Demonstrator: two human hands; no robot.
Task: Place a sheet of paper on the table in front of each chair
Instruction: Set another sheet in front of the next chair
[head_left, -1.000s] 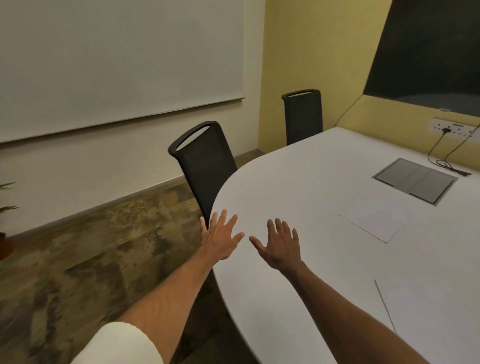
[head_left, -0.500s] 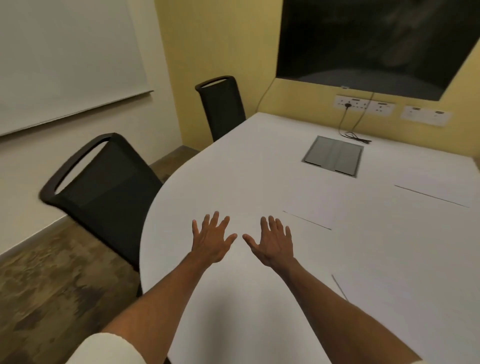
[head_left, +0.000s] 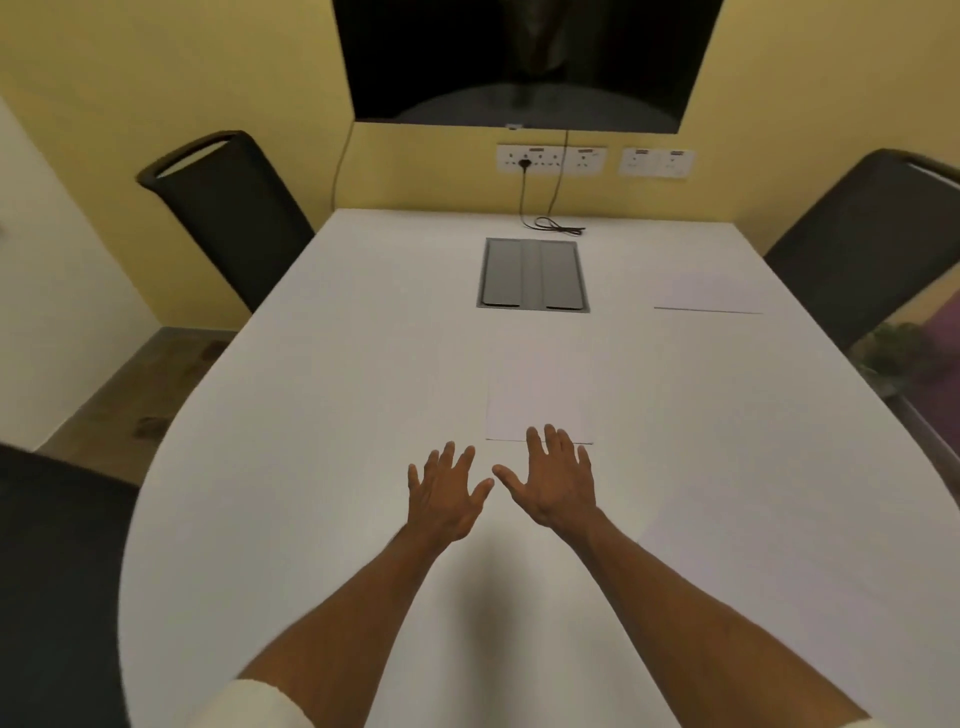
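A white sheet of paper (head_left: 537, 400) lies in the middle of the white table (head_left: 322, 415), just beyond my hands. Another sheet (head_left: 709, 293) lies at the far right, before the right black chair (head_left: 862, 244). My left hand (head_left: 447, 499) hovers flat over the table with fingers spread and holds nothing. My right hand (head_left: 558, 480) is spread too, its fingertips at the near edge of the middle sheet. A black chair (head_left: 223, 208) stands at the far left, another chair (head_left: 57, 571) at the near left edge.
A grey cable hatch (head_left: 532, 274) is set into the table's far middle. A black cable (head_left: 550, 223) runs from wall sockets (head_left: 550, 158) onto the table. A dark screen (head_left: 519, 62) hangs on the yellow wall. A plant (head_left: 893, 353) shows at right.
My view has swung right, from the left chairs and whiteboard to the table's far end. Both hands stayed spread and now sit nearer the middle sheet.
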